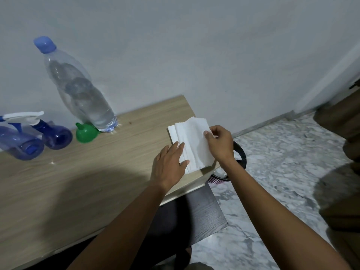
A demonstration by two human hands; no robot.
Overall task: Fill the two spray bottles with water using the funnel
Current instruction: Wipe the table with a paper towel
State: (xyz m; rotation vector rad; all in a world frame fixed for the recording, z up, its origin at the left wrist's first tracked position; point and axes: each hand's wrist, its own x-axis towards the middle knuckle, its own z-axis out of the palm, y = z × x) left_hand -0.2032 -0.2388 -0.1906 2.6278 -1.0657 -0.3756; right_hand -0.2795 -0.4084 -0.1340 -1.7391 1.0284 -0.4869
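Two blue spray bottles (21, 141) (56, 134) with white trigger heads stand at the left of the wooden table (87, 172). A green funnel (85, 132) lies on its side beside a tall clear water bottle (81, 94) with a blue cap. At the table's right end lies a folded white paper towel (192, 145). My left hand (169, 166) presses flat on the towel's left side. My right hand (219, 143) pinches the towel's right edge between thumb and fingers.
A wall runs behind the table. Past the table's right edge, a dark round bin (238, 158) with a pink base stands on the marble floor (282, 162). A dark stool or panel (204, 213) sits below the table corner. Brown furniture (342, 133) is at far right.
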